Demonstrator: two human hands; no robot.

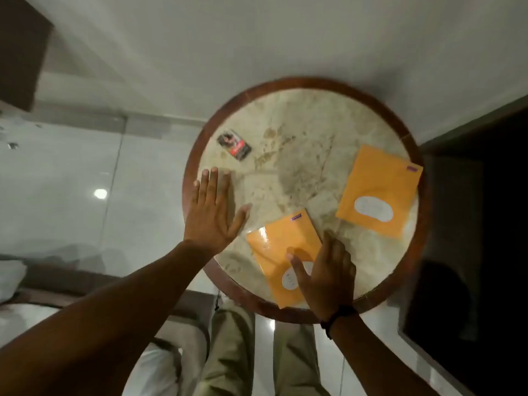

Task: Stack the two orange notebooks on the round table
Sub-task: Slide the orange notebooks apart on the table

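Two orange notebooks lie apart on the round table, which has a marble top and a brown wooden rim. The near notebook lies at the table's front edge. My right hand rests over its right side, thumb on the cover near the white label, fingers along its right edge. The far notebook lies flat at the right, close to the rim, with nothing touching it. My left hand is spread flat with fingers apart at the table's left rim, holding nothing.
A small dark packet with red print lies on the table's left part. A dark cabinet stands right of the table. Glossy floor tiles lie to the left, and my legs are below the table's front edge.
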